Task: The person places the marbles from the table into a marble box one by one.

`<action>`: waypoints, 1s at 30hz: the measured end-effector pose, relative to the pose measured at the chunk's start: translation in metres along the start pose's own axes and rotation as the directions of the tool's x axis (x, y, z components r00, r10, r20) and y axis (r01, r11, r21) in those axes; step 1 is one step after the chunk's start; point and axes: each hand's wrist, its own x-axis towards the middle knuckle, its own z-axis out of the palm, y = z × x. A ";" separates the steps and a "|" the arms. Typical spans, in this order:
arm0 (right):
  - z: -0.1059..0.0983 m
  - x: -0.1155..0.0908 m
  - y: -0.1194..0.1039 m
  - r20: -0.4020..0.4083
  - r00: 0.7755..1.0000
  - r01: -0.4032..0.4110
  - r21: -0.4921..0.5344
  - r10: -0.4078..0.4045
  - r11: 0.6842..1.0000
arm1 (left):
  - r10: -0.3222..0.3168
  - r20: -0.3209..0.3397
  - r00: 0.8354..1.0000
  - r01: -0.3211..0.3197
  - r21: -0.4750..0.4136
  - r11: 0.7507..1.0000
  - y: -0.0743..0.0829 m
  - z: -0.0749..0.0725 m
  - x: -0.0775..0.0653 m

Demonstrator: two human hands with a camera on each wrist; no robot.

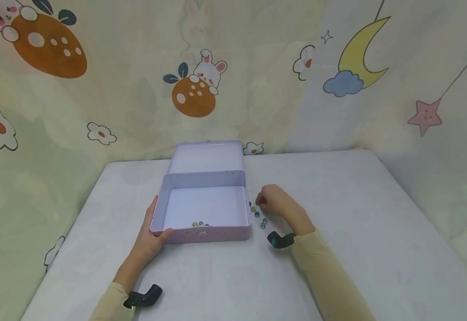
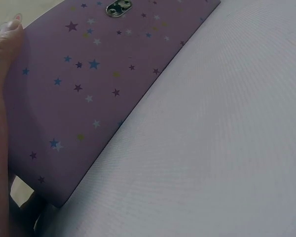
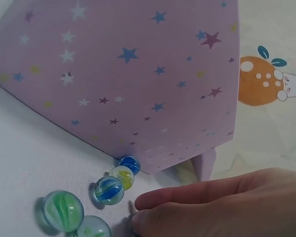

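Box crosswise, clasp at near side.

Pink star-patterned box, green-swirled marble

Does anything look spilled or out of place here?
Mildly: at least five marbles lie loose on the white tabletop beside the open box, while a few others sit inside it. That split looks a bit untidy, though it may be deliberate, with the right hand close by. The box shows no plain damage.
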 end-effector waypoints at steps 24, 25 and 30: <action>-0.038 -0.026 -0.013 -0.217 0.959 0.211 0.112 -0.183 0.971 | 0.021 -0.013 1.000 -0.021 -0.030 0.999 -0.004 -0.001 -0.002; -0.039 -0.027 -0.014 -0.229 0.954 0.223 0.115 -0.193 0.968 | 0.021 -0.011 1.000 -0.021 -0.033 0.999 -0.004 -0.001 -0.003; -0.044 -0.029 -0.024 -0.298 0.920 0.304 0.135 -0.254 0.943 | 0.021 -0.013 1.000 -0.022 -0.026 0.999 -0.002 -0.001 -0.002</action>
